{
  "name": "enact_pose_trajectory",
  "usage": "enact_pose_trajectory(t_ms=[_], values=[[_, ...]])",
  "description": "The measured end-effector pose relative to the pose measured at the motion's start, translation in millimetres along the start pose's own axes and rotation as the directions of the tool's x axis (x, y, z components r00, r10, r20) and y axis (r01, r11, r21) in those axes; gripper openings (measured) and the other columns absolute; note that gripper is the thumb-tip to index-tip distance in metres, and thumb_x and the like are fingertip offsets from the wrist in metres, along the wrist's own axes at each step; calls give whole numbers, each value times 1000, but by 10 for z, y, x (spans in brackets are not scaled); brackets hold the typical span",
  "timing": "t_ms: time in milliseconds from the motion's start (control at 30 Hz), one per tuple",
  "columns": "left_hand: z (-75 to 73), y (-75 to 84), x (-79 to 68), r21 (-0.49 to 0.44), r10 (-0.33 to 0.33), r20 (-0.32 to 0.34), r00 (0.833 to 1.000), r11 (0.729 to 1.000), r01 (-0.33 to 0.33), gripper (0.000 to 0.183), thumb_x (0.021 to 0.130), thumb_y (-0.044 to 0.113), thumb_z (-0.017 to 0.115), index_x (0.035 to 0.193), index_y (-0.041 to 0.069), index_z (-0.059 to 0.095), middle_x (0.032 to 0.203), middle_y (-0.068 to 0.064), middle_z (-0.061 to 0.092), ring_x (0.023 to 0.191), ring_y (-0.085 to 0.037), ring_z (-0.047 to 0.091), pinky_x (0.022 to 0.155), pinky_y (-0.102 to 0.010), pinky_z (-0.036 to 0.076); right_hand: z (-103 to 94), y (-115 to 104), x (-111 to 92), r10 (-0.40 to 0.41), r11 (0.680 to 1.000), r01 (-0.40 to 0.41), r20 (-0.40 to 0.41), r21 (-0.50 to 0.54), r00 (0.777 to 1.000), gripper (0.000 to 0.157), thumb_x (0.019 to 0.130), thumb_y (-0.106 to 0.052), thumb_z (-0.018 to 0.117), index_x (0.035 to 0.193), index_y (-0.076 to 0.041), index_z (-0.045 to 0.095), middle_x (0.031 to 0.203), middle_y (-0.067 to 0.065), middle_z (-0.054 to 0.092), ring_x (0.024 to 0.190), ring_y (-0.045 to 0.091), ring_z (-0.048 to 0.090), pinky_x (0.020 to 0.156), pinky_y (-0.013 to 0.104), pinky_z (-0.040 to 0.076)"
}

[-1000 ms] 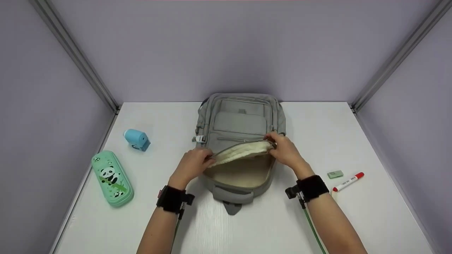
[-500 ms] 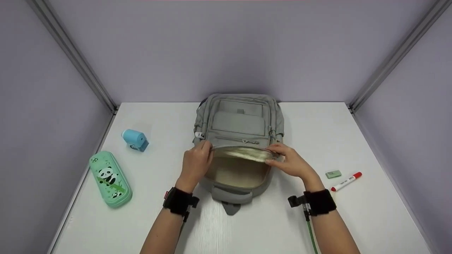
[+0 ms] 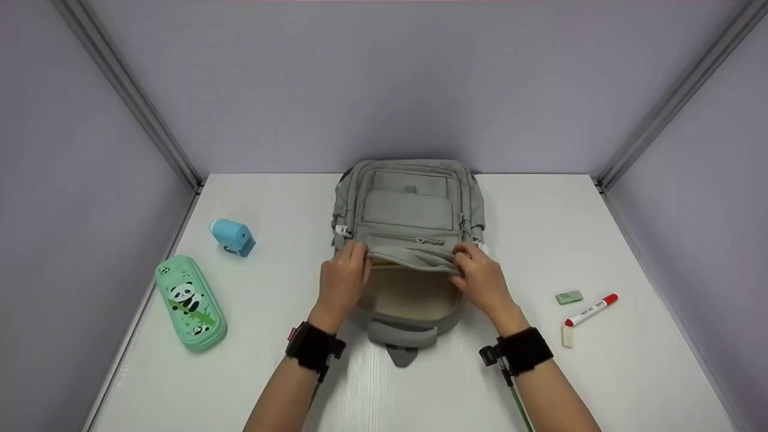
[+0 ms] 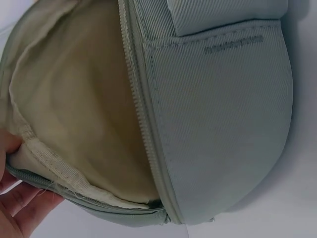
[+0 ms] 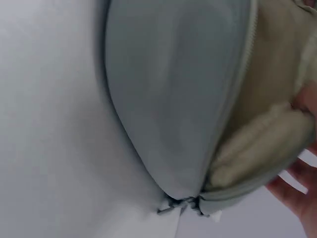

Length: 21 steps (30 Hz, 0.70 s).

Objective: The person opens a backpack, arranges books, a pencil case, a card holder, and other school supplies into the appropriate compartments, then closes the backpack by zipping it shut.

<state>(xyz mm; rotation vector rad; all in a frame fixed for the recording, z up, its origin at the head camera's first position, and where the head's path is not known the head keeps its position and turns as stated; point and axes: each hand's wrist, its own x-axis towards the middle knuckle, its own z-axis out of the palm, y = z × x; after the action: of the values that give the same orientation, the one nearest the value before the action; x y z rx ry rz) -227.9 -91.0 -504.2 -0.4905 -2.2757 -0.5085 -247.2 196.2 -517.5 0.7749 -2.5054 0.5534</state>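
A grey backpack [image 3: 408, 210] lies on the white table, its carry handle [image 3: 402, 333] toward me. The main compartment gapes, showing a beige lining [image 3: 411, 294]. My left hand [image 3: 343, 279] pinches the left part of the lifted flap's edge, and my right hand [image 3: 482, 277] grips the same edge at the right. In the left wrist view, the fingers [image 4: 34, 206] lie under the zipper edge with the thumb on the lining side. The right wrist view is blurred; there the thumb [image 5: 308, 99] presses the lining and the fingers sit behind the flap.
At left lie a green panda pencil case [image 3: 191, 303] and a blue pencil sharpener [image 3: 233, 237]. On the right are a green eraser-like block [image 3: 569, 297], a red-capped marker [image 3: 591, 310] and a small cream-coloured block [image 3: 567, 337]. Grey panels [image 3: 384, 84] enclose the table.
The left hand has moved up and right along the flap's edge. The flap now folds back farther, its grey outer side showing. The right hand has moved slightly down and stays on the edge.
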Motion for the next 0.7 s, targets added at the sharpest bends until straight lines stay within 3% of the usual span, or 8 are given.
enact_pose_trajectory(t_ms=[167, 333, 533, 700], values=[[40, 58, -95, -32, 15, -30, 999, 999, -16, 16, 81, 1, 70, 84, 5, 54, 72, -5, 51, 51, -19, 50, 39, -32, 40, 131, -18, 6, 9, 997, -26, -210, -78, 978, 30, 61, 12, 79, 79, -1, 59, 101, 14, 62, 83, 32, 64, 53, 43, 51], [74, 66, -256, -45, 23, -7, 1000, 999, -23, 14, 80, 4, 67, 84, 6, 54, 73, -4, 49, 52, -18, 48, 40, -32, 39, 211, -54, -45, 43, 993, -72, -273, -97, 961, 27, 58, 19, 66, 75, -1, 60, 98, 14, 62, 80, 33, 62, 47, 44, 48], [96, 46, -538, -48, 53, 42, 998, 998, -51, 14, 78, 6, 69, 84, 6, 57, 78, -5, 52, 56, -17, 50, 42, -31, 42, 286, -74, -191, 58, 986, -94, -247, -138, 967, 23, 59, 19, 60, 69, -2, 58, 97, 14, 60, 82, 34, 61, 48, 47, 48], [81, 6, -684, -85, 72, 94, 993, 994, -64, 15, 78, 7, 72, 86, 6, 60, 84, -6, 55, 63, -19, 55, 51, -33, 48, 259, -79, -309, 84, 990, -96, -109, -107, 990, 27, 58, 15, 67, 69, -5, 51, 104, 15, 58, 89, 36, 58, 67, 49, 48]])
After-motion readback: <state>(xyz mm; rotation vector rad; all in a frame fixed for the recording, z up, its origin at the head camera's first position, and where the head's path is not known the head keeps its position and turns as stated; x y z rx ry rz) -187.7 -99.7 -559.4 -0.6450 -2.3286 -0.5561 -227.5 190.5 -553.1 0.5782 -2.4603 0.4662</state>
